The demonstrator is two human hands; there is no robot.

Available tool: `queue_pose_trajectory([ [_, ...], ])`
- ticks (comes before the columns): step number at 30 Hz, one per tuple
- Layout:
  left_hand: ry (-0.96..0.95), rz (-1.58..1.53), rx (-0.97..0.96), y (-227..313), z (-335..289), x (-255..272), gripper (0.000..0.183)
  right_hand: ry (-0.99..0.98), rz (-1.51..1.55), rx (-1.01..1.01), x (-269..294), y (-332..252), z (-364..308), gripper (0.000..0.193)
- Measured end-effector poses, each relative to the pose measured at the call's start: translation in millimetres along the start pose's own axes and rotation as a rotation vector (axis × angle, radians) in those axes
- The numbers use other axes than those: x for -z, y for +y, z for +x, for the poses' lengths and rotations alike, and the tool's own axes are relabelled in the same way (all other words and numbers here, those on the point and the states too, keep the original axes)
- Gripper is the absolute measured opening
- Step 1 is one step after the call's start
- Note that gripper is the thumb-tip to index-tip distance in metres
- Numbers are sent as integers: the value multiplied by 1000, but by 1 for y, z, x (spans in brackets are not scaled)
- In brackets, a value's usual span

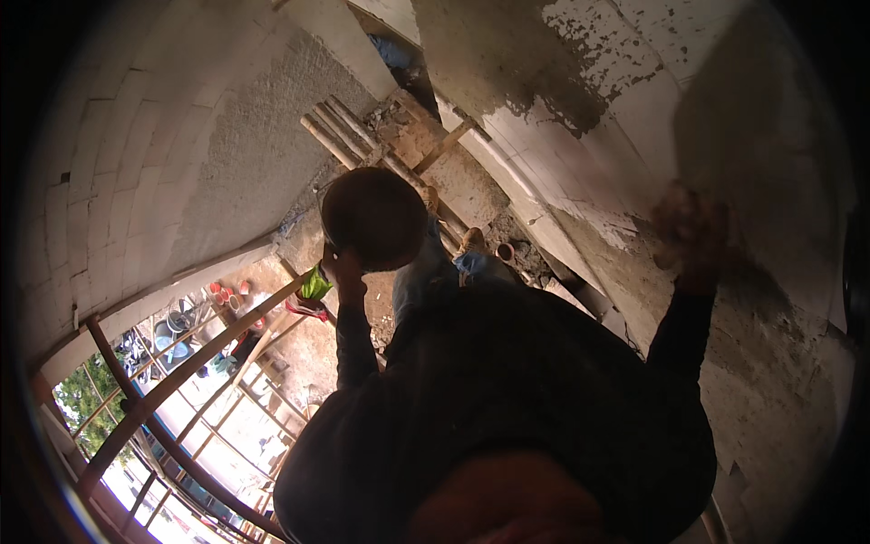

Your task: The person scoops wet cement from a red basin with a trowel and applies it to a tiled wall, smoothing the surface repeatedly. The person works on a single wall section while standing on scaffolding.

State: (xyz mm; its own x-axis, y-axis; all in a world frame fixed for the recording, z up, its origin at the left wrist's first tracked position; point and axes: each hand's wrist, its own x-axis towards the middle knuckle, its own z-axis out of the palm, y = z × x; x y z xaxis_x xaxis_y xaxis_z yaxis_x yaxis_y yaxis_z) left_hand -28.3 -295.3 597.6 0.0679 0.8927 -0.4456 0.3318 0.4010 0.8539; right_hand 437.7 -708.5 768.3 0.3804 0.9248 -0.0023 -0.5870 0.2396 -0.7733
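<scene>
My left hand [348,274] is closed on the near rim of a dark, round bowl-like container [373,218], held out in front of my body. The inside of this container is too dark to make out. Out to the right, my right hand [691,225] is raised close to the block wall [580,168], beside its patch of wet grey plaster [494,54]. Motion and shadow smear its fingers, so whatever it may hold cannot be made out.
Wooden poles [340,131] lie below, near my boots [473,241]. A small round pot [505,252] sits by the wall's foot. Another block wall [118,163] rises at left, above a pole railing [190,363]. Several buckets [172,337] stand on lower ground beyond.
</scene>
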Motion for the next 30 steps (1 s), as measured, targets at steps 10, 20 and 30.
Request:
queue_pose_trajectory([
  [10,-226,273,-304,29,-35,-93,47,18,-1890,-165,-71,194,97,22],
  [20,-401,538,-400,45,-85,-158,69,-138,-1623,-535,-2,234,78,30],
  [30,-523,238,-243,57,-64,-148,56,198,-1478,-420,-50,275,47,41],
])
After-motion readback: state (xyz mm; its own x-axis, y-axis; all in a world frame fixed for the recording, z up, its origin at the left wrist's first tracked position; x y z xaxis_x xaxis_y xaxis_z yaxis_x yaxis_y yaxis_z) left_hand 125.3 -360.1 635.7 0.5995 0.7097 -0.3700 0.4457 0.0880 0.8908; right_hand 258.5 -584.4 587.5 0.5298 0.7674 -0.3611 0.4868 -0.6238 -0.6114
